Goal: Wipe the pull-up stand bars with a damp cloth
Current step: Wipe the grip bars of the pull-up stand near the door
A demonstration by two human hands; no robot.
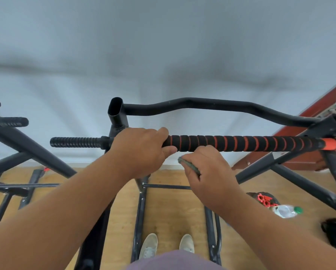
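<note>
— Where are the hands?
— The left hand (141, 148) is wrapped around the foam-wrapped pull-up bar (241, 143). The right hand (208, 172), just beside it and under the bar, is clenched on a dark folded cloth (189, 165).
— And the cloth?
— Just below the bar; whether it touches is unclear.

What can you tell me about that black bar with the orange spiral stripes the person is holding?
The padded bar runs level across the view at chest height, part of a black metal pull-up stand. Its grip looks like black foam wound with a thin orange spiral; at the right end it turns solid orange, and at the left a ribbed black end piece juts past the upright. The left hand wraps over it near the left end. The right hand, just below it, holds a dark folded cloth at the bar's underside.
</note>
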